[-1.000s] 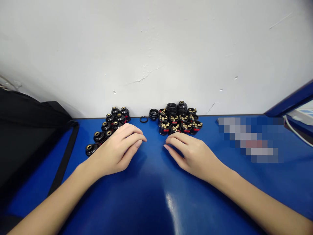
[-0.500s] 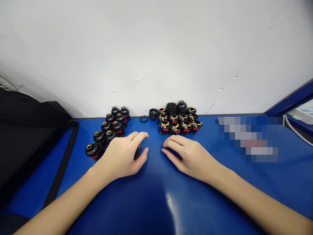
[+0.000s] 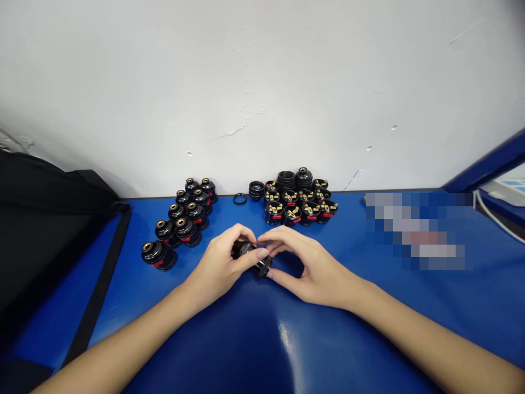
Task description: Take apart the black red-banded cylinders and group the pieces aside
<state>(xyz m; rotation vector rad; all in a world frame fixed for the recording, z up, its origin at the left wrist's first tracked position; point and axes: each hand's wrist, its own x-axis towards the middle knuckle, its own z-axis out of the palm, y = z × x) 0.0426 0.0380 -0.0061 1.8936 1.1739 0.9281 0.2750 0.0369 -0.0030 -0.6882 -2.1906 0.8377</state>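
Observation:
Between my hands, low over the blue table, is a glossy black cylindrical part, lying on its side. My left hand is closed round its left portion, thumb across the front. My right hand grips its right end between thumb and fingertips. To the left stand several black domed sockets with brass-rimmed holes and red tabs. Beyond my right hand are several open black cups with brass contacts inside and red tabs.
A black ring and a ribbed black collar lie near the white wall. Black fabric with a strap covers the table's left side. A pixelated object is at the right.
My left hand has moved right, away from the domed sockets, and the black part now shows in it. My right hand has closed on the part's right end.

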